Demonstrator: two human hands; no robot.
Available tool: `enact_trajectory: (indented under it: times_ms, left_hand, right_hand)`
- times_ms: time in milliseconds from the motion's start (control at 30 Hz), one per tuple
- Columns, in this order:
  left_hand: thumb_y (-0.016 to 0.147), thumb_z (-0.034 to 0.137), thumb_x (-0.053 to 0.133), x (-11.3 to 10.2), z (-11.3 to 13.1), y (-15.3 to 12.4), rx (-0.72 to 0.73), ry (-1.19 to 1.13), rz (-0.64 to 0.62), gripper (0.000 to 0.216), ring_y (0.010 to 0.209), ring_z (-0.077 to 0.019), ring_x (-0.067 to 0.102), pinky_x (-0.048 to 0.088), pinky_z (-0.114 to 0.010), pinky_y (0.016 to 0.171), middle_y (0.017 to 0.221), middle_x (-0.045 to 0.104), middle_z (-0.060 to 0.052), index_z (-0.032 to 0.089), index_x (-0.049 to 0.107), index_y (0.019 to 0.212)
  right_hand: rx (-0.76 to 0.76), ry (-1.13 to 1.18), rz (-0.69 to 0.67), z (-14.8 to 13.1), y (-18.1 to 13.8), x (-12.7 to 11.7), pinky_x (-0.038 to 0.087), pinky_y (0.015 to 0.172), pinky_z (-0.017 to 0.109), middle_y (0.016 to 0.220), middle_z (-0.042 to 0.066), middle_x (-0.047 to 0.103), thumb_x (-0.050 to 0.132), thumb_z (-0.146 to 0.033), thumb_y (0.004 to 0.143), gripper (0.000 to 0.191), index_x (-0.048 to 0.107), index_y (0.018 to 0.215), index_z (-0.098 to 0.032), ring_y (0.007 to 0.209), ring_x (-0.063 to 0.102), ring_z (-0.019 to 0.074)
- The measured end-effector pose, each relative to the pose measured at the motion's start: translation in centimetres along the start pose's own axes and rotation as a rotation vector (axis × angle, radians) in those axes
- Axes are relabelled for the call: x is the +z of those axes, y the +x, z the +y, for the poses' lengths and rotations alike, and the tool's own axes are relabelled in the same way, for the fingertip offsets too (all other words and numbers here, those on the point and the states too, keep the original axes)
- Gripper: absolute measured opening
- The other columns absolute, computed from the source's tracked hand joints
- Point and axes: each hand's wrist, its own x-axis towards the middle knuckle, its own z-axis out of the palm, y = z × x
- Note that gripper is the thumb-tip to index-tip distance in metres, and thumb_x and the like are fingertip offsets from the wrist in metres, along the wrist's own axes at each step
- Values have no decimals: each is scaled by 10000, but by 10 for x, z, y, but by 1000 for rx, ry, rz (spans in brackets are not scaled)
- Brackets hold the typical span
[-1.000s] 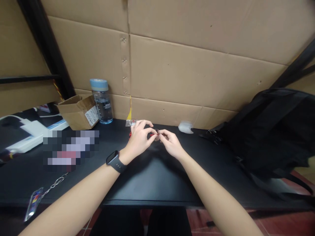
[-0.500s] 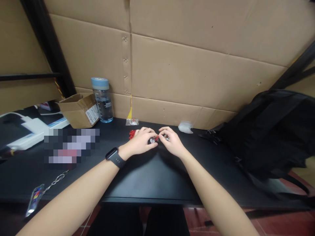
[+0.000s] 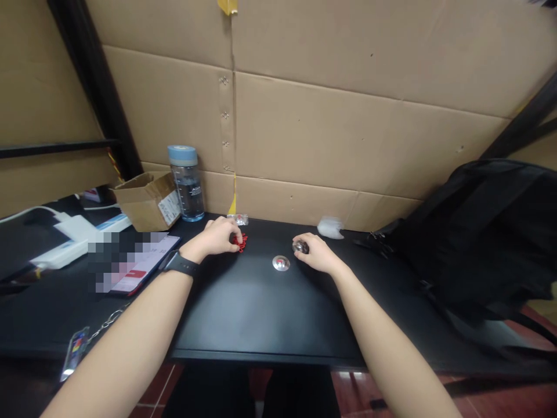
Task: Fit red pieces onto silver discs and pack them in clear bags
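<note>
My left hand (image 3: 220, 237), with a black watch on the wrist, rests on the black table (image 3: 261, 307) with its fingertips curled onto a small heap of red pieces (image 3: 239, 241). My right hand (image 3: 314, 253) is closed around a small shiny metal part (image 3: 300, 247). Between the two hands a round silver disc (image 3: 281, 263) lies flat on the table, touched by neither hand.
A clear water bottle with a blue lid (image 3: 187, 183) and an open cardboard box (image 3: 148, 199) stand at the back left. A small clear bag (image 3: 240, 219) lies by the cardboard wall. A white wad (image 3: 329, 227) and a black backpack (image 3: 483, 232) are on the right. A keychain (image 3: 80, 342) lies near the front left edge.
My hands have come apart. The left hand moved left to the red pieces. The silver disc now lies alone on the table, and the right hand keeps a small metal part.
</note>
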Motion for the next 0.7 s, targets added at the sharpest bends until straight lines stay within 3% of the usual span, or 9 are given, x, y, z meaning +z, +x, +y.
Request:
enact_trajectory:
  times_ms: [200, 533, 700]
  left_hand:
    - [649, 318, 806, 6, -1, 2, -29, 10, -1, 85, 1064, -289, 584, 409, -357, 883, 997, 743, -10, 296, 762, 718]
    - [721, 304, 728, 14, -2, 3, -9, 41, 25, 58, 1022, -285, 594, 411, -372, 879, 972, 741, -35, 275, 742, 673]
    - [818, 326, 631, 5, 5, 1, -20, 63, 151, 138, 1049, -284, 626, 413, -358, 847, 1048, 747, -34, 263, 741, 763]
  right_hand:
    - [28, -47, 33, 9, 1, 3, 496, 952, 412, 1171, 99, 701, 728, -201, 793, 339, 702, 1129, -239, 1071, 640, 269]
    - [24, 5, -9, 10, 3, 1, 502, 850, 341, 966, 37, 731, 689, -130, 803, 236, 733, 998, -256, 887, 662, 208]
    - [-9, 58, 55, 7, 4, 2, 488, 886, 362, 953, 52, 718, 648, -114, 831, 206, 733, 979, -230, 903, 642, 209]
